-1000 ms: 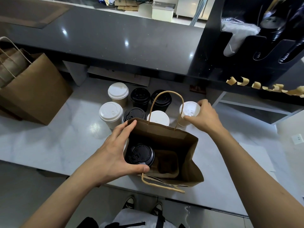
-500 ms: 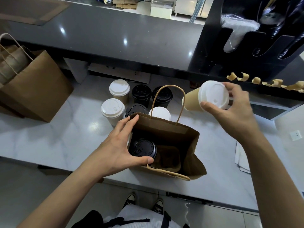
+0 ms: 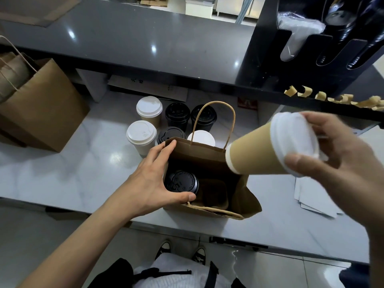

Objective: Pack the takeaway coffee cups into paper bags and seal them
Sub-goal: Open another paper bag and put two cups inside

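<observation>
Right hand is closed around the lid end of a tan paper takeaway cup with a white plastic lid, held in the air, tilted almost sideways: base points left and down toward the bag mouth, lid toward the palm. Left hand is spread wide, bracing the left rim of the open brown paper carrier bag with twisted handles on the pale marble counter, thumb on the near edge, fingers on the far corner. Inside, a black-lidded cup fills the left slot of a cardboard cup holder; the right slot looks empty. That slot lies below and left of the cup's base, so my read is the cup's long axis has to swing upright, base down, before lowering. Risk: base clipping the bag's right wall or far handle. More white- and black-lidded cups wait behind the bag.
</observation>
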The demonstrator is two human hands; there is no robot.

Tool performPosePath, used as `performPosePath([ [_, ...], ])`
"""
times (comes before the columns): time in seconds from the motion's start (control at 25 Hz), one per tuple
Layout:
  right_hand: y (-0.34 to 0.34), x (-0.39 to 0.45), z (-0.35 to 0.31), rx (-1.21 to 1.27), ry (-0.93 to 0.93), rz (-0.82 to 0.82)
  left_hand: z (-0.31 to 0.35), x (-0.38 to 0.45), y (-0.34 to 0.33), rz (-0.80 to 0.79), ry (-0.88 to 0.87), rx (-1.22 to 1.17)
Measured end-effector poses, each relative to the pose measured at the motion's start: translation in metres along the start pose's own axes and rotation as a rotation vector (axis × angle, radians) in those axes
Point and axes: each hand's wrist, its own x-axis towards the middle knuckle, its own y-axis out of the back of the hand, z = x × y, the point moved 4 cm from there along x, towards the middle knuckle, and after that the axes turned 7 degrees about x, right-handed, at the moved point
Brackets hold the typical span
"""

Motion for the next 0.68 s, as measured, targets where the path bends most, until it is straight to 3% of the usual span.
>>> performPosePath([
  [0.44,-0.066,-0.006,0.015,-0.340,-0.090,-0.354,0.001,-0.001,0.001,0.002,-0.025,0.034],
  [0.68,-0.086,0.001,0.020,-0.398,-0.118,-0.388,0.002,-0.004,0.001,0.001,-0.038,0.040],
])
